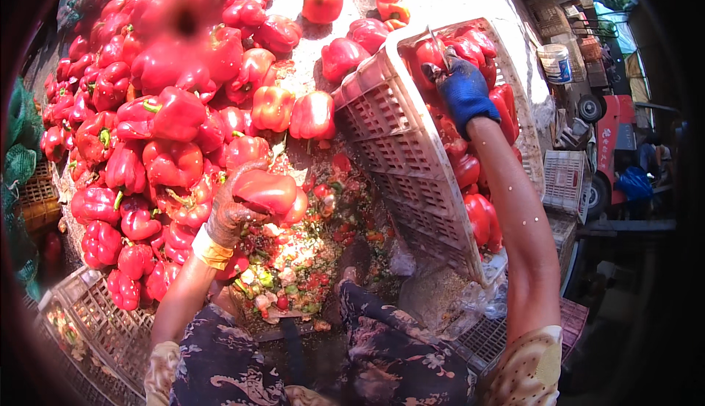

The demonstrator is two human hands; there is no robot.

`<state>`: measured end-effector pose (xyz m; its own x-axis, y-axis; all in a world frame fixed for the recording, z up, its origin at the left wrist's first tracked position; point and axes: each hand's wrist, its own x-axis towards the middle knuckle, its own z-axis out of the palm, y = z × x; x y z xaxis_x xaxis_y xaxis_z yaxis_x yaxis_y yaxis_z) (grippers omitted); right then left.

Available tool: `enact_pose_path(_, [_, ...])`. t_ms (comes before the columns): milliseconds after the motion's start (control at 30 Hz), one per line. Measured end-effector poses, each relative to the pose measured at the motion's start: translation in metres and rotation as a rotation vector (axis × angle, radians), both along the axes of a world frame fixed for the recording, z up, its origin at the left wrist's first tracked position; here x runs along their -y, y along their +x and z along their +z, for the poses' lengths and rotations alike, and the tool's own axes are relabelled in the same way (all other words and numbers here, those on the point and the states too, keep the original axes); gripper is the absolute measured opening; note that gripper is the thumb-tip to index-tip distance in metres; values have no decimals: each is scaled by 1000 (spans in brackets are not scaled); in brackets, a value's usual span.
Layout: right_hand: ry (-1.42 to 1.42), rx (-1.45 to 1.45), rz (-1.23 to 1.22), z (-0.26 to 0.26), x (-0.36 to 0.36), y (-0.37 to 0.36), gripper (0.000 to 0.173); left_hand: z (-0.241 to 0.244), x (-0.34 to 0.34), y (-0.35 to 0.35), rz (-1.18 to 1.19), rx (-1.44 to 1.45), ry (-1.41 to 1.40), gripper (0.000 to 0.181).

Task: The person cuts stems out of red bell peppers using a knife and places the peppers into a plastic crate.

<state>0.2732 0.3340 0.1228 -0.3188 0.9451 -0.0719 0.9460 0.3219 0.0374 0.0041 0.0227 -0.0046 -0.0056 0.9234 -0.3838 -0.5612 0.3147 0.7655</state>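
My left hand [227, 213], in a soiled glove with a yellow cuff, grips a red bell pepper [267, 191] at the edge of a large heap of red bell peppers [176, 114]. In a blue-coated glove, my right hand [464, 89] reaches into a tilted plastic crate [407, 180]. A thin curved metal blade [438, 45] sticks out between its thumb and fingers; its handle is hidden. Several red bell peppers [482, 221] lie in the crate, around and under that hand. Whether the right hand also touches a pepper cannot be told.
Seeds and pepper scraps [292, 268] cover the ground between my legs. Loose peppers [322, 5] lie beyond the heap. Another crate [99, 323] stands at lower left, with green netting [22, 169] above it. A white bucket [555, 63] and a red vehicle [614, 147] are at right.
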Motion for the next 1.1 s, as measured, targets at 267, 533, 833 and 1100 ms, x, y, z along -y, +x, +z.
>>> enact_pose_path(267, [178, -407, 513, 62, 99, -12, 55, 5, 13, 15, 57, 62, 9, 80])
enact_pose_path(533, [-695, -781, 431, -45, 234, -69, 77, 21, 16, 8, -135, -262, 67, 81])
enact_pose_path(833, [-812, -1181, -9, -87, 273, -78, 62, 42, 20, 12, -243, -1167, 36, 99])
enact_pose_path(1100, [-1167, -1289, -342, -66, 280, -78, 59, 31, 27, 13, -209, -1156, 210, 84])
